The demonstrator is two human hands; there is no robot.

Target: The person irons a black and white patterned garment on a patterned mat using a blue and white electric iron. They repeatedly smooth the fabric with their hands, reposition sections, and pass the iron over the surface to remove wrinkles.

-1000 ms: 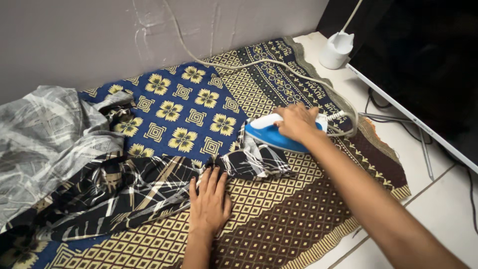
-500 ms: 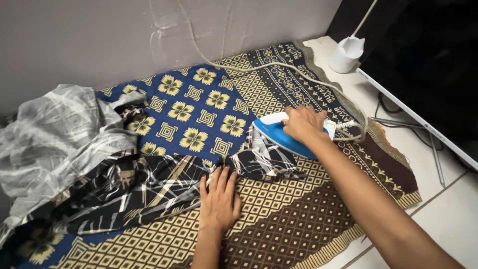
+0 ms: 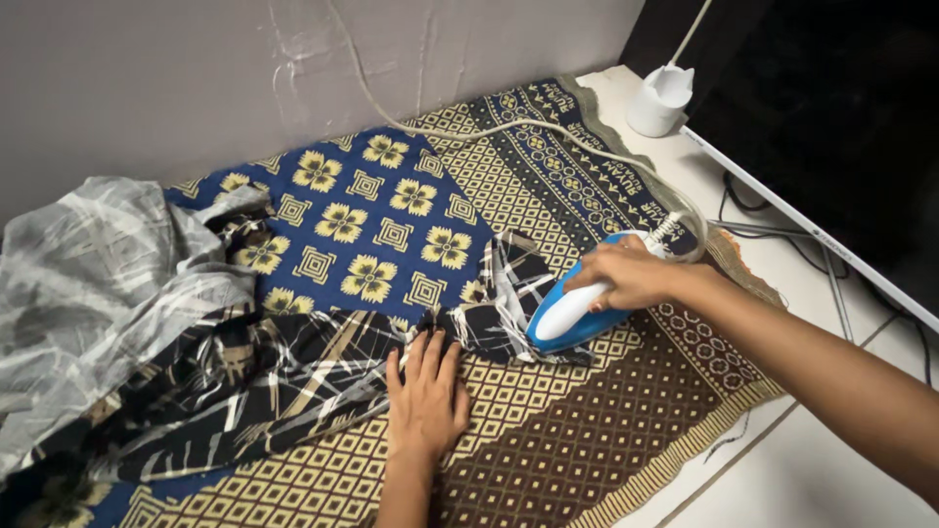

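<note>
Iron: blue and white electric iron (image 3: 570, 315), tipped on the end of the dark printed garment (image 3: 293, 376).
Right hand (image 3: 634, 276): clamped round the iron's handle.
Left hand (image 3: 427, 396): flat, fingers together, pressing the garment.
Surface: patterned blue, yellow and brown cloth (image 3: 548, 420) over white floor tiles (image 3: 831, 460).
Room: grey wall (image 3: 196, 78); white cord (image 3: 509, 125); white cylindrical container (image 3: 662, 100).

A home room is showing here: a patterned cloth (image 3: 411, 210) is lying on the tiled floor (image 3: 831, 460) beside a plain wall (image 3: 196, 78), serving for ironing.
</note>
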